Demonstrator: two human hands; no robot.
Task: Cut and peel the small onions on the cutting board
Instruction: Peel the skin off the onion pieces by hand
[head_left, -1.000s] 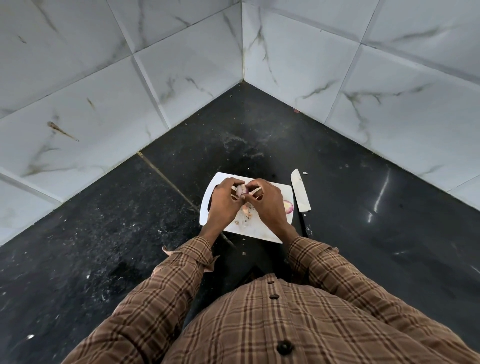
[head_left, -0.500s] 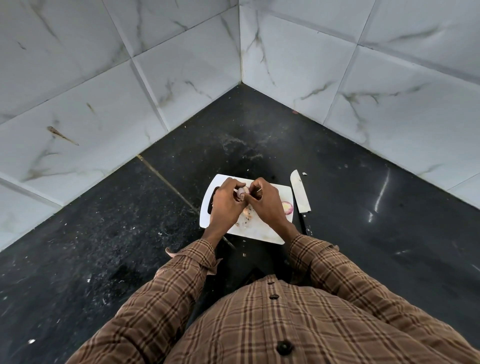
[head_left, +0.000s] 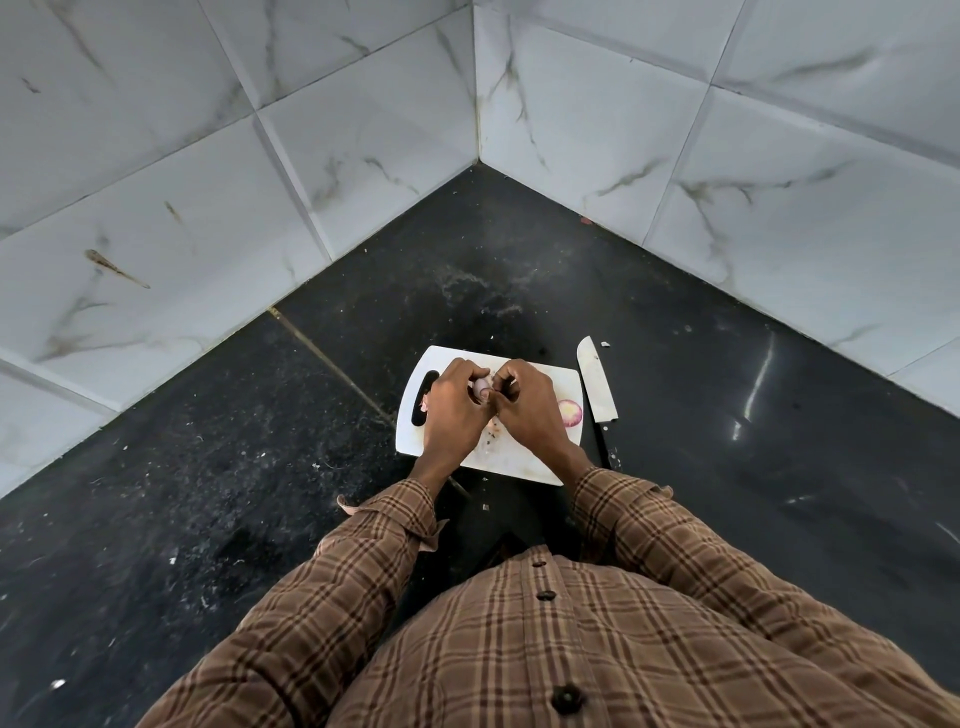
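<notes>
Basically mid-peel, knife parked

Closest, a small onion is pinched over the cutting board between the curled fingers of the left hand and right hand, probably for skin-picking. A cut half is left beside; the knife is laid off-board, farther right.

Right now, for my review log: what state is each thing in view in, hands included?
Left hand: fingers curled round the small onion, held above the board.
Right hand: fingertips pinching at the same onion, peeling.
Small onion: held between both hands, mostly hidden.
Onion half: lying cut face up on the board's right side.
Cutting board: flat on the counter, skin scraps on it.
Knife: lying unused on the counter, right of the board.
</notes>
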